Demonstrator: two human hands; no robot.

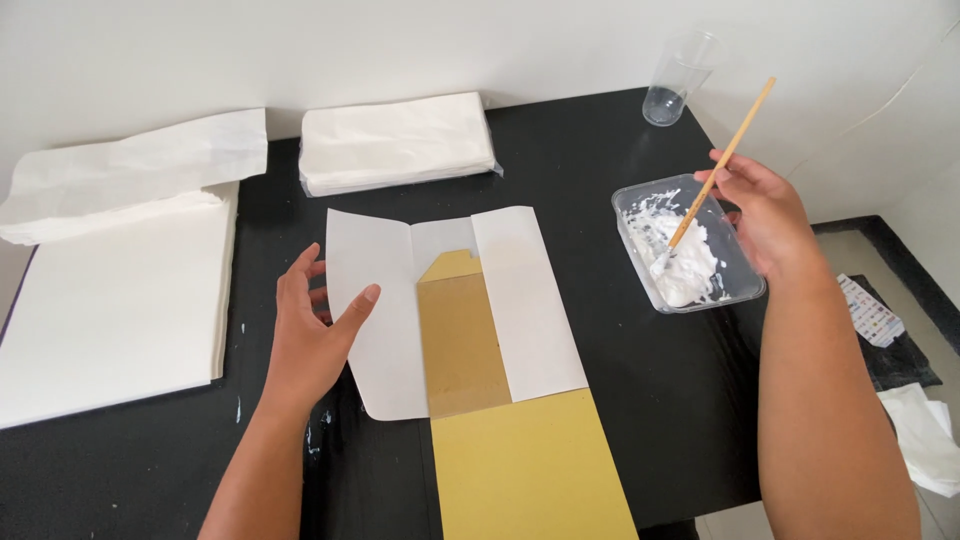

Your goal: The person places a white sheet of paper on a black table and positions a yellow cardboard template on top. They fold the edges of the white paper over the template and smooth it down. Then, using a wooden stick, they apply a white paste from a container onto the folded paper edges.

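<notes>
- Brush in right hand: thin wooden stick, long axis slanting from upper right down to lower left, lower end dipped into white paste in the clear plastic tray.
- Right-hand grip: fingers pinched together on the stick about midway along it; the upper end stands free above the hand.
- Tray sits on the black table, right of the paper work and well apart from it; an empty clear cup stands beyond it near the wall.
- White sheet lies at table centre, its two side flaps folded in over a yellow-brown card template; the template's long axis runs away from the person, pointed end farthest off, its wider near end sticking out past the sheet toward the table edge.
- From the brush tip, the sheet lies to the left and a little nearer the person; the right flap is the part closest to the tray.
- Left hand: fingers spread and apart, palm down, thumb and fingertips resting on the left flap at its outer edge, heel on the table. It clamps nothing, only presses flat.
- Left hand is the nearer one to the sheet; right hand is off it entirely.
- Elsewhere: wrapped pack of white paper beyond the sheet, a flat stack of white sheets at far left.
</notes>
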